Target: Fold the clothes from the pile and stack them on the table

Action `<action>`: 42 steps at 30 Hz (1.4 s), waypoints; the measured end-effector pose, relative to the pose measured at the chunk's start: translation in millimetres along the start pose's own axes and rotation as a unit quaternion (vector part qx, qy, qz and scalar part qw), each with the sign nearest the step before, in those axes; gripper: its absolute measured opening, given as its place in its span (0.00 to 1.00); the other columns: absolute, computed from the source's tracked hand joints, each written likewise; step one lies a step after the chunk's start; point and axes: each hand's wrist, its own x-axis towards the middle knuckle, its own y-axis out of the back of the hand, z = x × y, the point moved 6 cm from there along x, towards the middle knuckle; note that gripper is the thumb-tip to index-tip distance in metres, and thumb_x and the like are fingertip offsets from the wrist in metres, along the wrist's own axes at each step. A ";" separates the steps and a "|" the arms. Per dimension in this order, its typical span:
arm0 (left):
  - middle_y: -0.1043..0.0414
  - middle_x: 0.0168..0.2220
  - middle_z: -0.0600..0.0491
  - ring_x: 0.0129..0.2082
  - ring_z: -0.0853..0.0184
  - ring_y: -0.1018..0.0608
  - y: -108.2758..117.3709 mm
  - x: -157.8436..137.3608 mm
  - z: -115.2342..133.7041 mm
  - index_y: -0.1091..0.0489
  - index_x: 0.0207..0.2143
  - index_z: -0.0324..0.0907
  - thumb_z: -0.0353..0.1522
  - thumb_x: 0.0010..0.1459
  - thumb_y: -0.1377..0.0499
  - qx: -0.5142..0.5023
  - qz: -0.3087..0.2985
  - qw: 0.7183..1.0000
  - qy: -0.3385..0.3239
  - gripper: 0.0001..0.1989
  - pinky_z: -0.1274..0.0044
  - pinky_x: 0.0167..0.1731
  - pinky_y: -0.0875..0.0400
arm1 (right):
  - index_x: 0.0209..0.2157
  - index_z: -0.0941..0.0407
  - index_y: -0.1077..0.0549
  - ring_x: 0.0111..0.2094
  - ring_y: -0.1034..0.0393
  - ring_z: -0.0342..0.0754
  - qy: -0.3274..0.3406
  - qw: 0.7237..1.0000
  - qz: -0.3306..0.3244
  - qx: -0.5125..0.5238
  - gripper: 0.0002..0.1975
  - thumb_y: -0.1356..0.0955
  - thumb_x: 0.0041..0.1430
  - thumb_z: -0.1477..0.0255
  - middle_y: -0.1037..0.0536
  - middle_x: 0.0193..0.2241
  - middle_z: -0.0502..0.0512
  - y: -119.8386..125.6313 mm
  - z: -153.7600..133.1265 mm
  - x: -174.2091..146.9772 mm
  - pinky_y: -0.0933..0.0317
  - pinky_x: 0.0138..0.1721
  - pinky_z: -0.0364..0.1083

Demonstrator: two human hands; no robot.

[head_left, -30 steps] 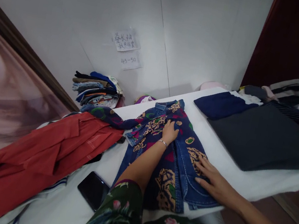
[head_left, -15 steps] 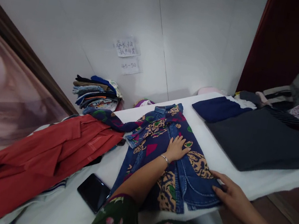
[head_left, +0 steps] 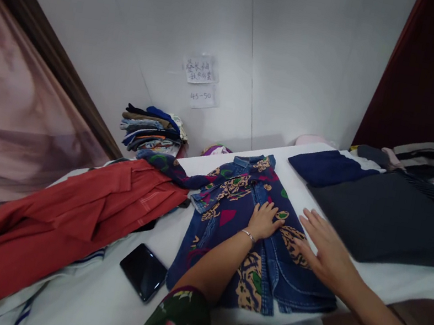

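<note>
A patterned denim jacket [head_left: 223, 242] lies on the white-covered table, its collar toward the wall. One of its sleeves reaches left to the red garment, and a cuff is folded across the front. My left hand [head_left: 264, 222] rests flat on the jacket's middle, fingers spread, a bracelet on the wrist. Over the jacket's right edge is my right hand [head_left: 322, 253], its fingers stretched out and holding nothing. Whether that palm touches the cloth I cannot tell.
A red garment [head_left: 78, 211] covers the left side, with a black phone [head_left: 144, 272] beside it. Behind stands a stack of folded clothes [head_left: 153, 131]. Dark grey cloth [head_left: 395, 222] and navy cloth [head_left: 327, 168] lie at the right. Paper notes [head_left: 201, 81] hang on the wall.
My right hand has let go of the jacket's lower right edge and moved up along its right side, fingers now straight. My left hand stays on the jacket. The view has shifted slightly.
</note>
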 end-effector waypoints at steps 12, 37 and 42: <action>0.48 0.66 0.48 0.67 0.59 0.49 -6.9 -2.2 -6.3 0.42 0.62 0.44 0.48 0.65 0.60 -0.008 0.029 0.998 0.048 0.30 0.55 0.64 0.58 | 0.61 0.57 0.37 0.65 0.51 0.60 -0.080 0.981 -0.165 -0.058 0.34 0.45 0.63 0.50 0.40 0.63 0.64 -91.1 27.9 -15.3 0.51 0.61 0.64; 0.51 0.67 0.44 0.67 0.57 0.51 -6.8 -7.4 -3.1 0.44 0.62 0.42 0.48 0.64 0.60 -0.042 0.031 0.998 0.040 0.31 0.53 0.64 0.59 | 0.64 0.64 0.45 0.66 0.59 0.59 -0.182 0.955 -0.230 -0.051 0.30 0.49 0.67 0.61 0.49 0.66 0.64 -248.3 105.6 216.6 0.59 0.63 0.58; 0.50 0.67 0.45 0.67 0.58 0.51 -4.8 -6.7 -2.8 0.43 0.62 0.42 0.46 0.64 0.60 -0.053 0.029 0.997 0.050 0.30 0.54 0.65 0.60 | 0.64 0.62 0.44 0.66 0.56 0.58 -0.183 0.954 -0.233 -0.040 0.31 0.48 0.66 0.59 0.47 0.66 0.63 -247.7 113.6 219.4 0.57 0.63 0.56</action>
